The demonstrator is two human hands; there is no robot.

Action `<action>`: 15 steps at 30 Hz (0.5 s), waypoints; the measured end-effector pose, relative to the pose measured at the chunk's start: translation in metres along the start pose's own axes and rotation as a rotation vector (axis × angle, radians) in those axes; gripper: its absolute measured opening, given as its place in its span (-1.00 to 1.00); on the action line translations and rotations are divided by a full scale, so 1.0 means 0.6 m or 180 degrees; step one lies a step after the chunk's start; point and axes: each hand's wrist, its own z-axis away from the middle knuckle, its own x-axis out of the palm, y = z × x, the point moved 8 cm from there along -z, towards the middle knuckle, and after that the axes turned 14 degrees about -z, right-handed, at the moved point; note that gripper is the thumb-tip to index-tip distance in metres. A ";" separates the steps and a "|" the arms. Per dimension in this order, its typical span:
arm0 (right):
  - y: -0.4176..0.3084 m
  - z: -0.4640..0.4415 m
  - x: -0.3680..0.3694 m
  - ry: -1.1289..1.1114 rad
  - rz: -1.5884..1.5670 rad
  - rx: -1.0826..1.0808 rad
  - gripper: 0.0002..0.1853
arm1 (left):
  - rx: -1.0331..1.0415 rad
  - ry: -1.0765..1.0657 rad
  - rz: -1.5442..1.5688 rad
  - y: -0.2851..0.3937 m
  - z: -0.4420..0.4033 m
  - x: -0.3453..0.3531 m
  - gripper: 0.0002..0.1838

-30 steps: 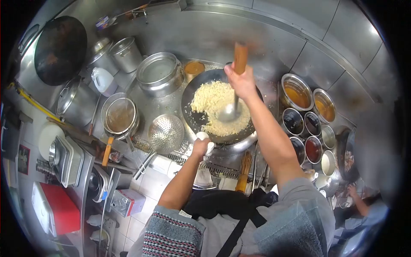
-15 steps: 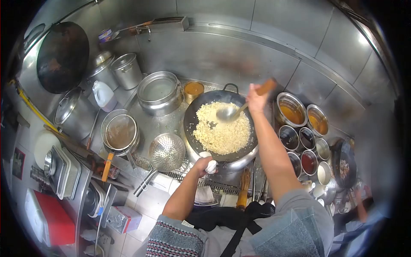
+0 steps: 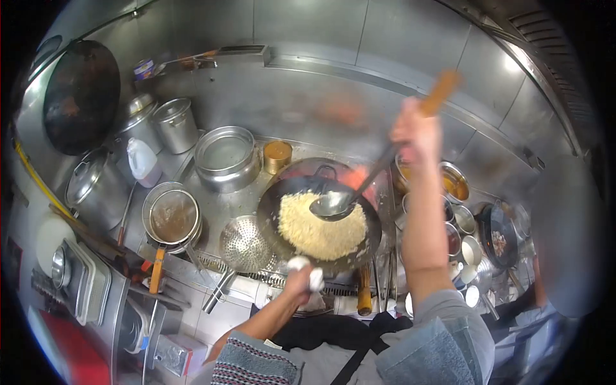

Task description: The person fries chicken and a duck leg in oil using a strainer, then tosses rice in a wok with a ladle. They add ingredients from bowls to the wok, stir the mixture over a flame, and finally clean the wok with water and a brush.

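Observation:
My right hand (image 3: pixel 416 131) is closed around the handle of a metal ladle (image 3: pixel 332 204), its wooden end sticking up past my fist. The ladle's bowl hangs over pale fried rice (image 3: pixel 321 231) in a black wok (image 3: pixel 273 199). Reddish flame (image 3: pixel 356 176) shows behind the wok's far right rim. At the near left rim, my left hand (image 3: pixel 299 283) grips a white cloth (image 3: pixel 316 278) against the wok's edge. The wok is tilted toward me.
A perforated skimmer (image 3: pixel 245 244) lies left of the wok, with a strainer (image 3: pixel 171 215) and a large pot (image 3: pixel 224 157) beyond. Sauce containers (image 3: pixel 454 183) and another wok (image 3: pixel 499 236) stand at right. A bamboo brush (image 3: pixel 364 295) is near my waist. Part of another person (image 3: pixel 539 285) shows at far right.
The ladle has risen from the rice, and my right hand has moved up and right. The wok has tilted and shifted off its burner toward me, with flame now visible behind it.

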 end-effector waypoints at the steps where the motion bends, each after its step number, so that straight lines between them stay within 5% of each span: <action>1: -0.086 0.029 0.025 -0.0524 -0.0216 -0.0284 -0.71 | -0.0101 0.0087 -0.0058 0.005 0.046 0.007 -0.75; 4: -0.128 0.092 0.013 -0.0564 -0.0584 -0.0443 -0.74 | -0.0076 -0.0023 -0.0114 -0.002 -0.021 0.000 -0.85; 6: 0.069 0.086 -0.051 0.0634 -0.0075 0.0048 -0.76 | -0.0149 0.0075 -0.0523 0.019 -0.096 0.013 -0.82; 7: 0.167 0.111 -0.071 0.1142 0.1328 0.0475 -0.79 | 0.0047 0.0012 -0.0617 0.009 -0.114 -0.005 -0.81; 8: 0.261 0.092 -0.126 0.0817 0.0270 0.0171 -0.75 | 0.0245 -0.0079 -0.0689 -0.008 -0.122 -0.022 -0.79; 10: 0.211 0.058 -0.119 0.0680 0.0143 -0.0153 -0.74 | -0.0098 0.0262 -0.2272 -0.029 -0.054 -0.089 -0.68; 12: 0.116 0.039 -0.088 0.0658 0.0119 -0.0393 -0.72 | 0.0450 0.0226 -0.0954 -0.132 -0.036 -0.168 -0.64; 15: -0.036 0.048 -0.028 0.0473 -0.0039 -0.0208 -0.71 | 0.0432 -0.0255 -0.0499 -0.058 0.068 -0.099 -0.68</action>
